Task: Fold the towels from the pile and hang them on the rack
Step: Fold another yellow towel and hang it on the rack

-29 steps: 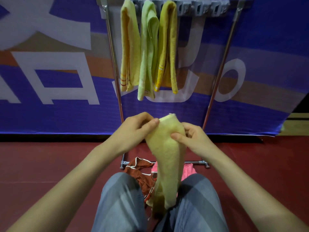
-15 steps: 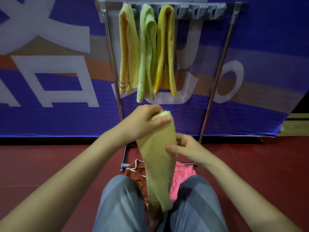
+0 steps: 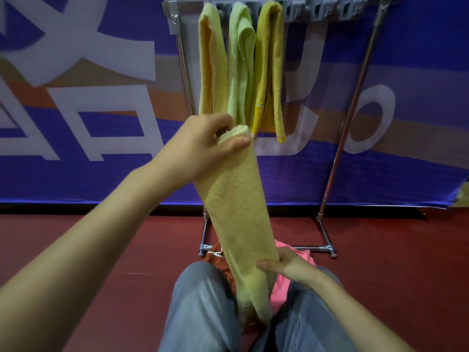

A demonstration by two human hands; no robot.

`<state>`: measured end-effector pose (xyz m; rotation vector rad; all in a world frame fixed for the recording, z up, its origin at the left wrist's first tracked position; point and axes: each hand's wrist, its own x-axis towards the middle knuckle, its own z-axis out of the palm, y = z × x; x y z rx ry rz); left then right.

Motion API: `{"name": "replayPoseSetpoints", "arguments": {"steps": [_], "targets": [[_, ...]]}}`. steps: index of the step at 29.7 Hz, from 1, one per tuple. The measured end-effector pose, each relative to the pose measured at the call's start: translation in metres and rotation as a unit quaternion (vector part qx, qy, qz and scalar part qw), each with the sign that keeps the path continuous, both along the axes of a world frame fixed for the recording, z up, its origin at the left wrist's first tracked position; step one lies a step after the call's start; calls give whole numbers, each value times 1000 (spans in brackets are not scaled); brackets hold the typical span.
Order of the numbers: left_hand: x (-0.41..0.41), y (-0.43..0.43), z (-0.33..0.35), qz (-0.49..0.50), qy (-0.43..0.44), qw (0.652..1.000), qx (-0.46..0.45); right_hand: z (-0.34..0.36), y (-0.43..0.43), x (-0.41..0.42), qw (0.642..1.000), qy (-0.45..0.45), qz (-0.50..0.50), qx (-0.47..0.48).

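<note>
Left hand (image 3: 203, 141) pinches the top end of the yellow towel (image 3: 236, 212), with the thumb in front and the fingers curled behind. Lower down, the right hand (image 3: 289, 269) holds the same towel, thumb across the front and fingers wrapped round the far edge.

The yellow towel is folded into a long thin strip and hangs down between the knees (image 3: 203, 301). Its long way runs almost from 12 o'clock to 6 o'clock, tipped a little toward 11 at the top. Just behind its low end is the pile, where a pink towel (image 3: 279, 295) and a brown towel (image 3: 219, 260) lie on the red floor (image 3: 76, 250).

Past the hands stands the rack (image 3: 352, 107). Three folded towels (image 3: 241, 64) hang at its left end. The free clips (image 3: 330, 11) sit to their right, between 1 and 2 o'clock from the left hand.

The left hand is the higher one and is nearer to the bar. I think the folding is almost done. The next move is likely to lift the top end up and to the right, to a free spot beside the dark yellow towel (image 3: 270, 59).
</note>
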<state>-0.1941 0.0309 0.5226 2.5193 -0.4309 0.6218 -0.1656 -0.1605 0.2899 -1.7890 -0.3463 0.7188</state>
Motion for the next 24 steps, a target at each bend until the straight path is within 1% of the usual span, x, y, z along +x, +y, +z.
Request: {"name": "replayPoseSetpoints", "arguments": {"steps": [1, 3, 7, 10, 12, 13, 14, 15, 17, 18, 19, 21, 24], "targets": [[-1, 2, -3, 6, 7, 1000, 3, -1, -1, 1, 1000, -2, -7, -3], [-4, 11, -9, 22, 30, 999, 7, 1, 1, 2, 1000, 0, 11, -7], [-6, 23, -30, 49, 116, 991, 44, 20, -4, 3, 999, 4, 47, 10], [-8, 22, -54, 79, 176, 973, 131, 40, -11, 6, 998, -7, 54, 34], [-7, 18, -71, 93, 223, 946, 217, 54, -12, 8, 997, -18, 60, 54], [-7, 16, -80, 89, 245, 935, 241, 62, -12, 8, 996, -23, 64, 64], [-8, 13, -88, 75, 266, 932, 235, 71, -12, 8, 995, -27, 71, 71], [-8, 10, -94, 49, 286, 937, 193, 79, -10, 7, 993, -28, 81, 78], [-10, 0, -102, -26, 311, 950, 23, 96, -8, 6, 990, -30, 107, 90], [-11, -6, -103, -70, 313, 945, -64, 104, -6, 5, 988, -32, 121, 93], [-11, -12, -101, -107, 313, 935, -130, 112, -4, 5, 986, -35, 134, 92], [-11, -22, -97, -146, 318, 914, -206, 124, -2, 4, 983, -46, 152, 87], [-10, -27, -90, -154, 322, 899, -255, 135, -3, 6, 983, -36, 147, 109]]}}
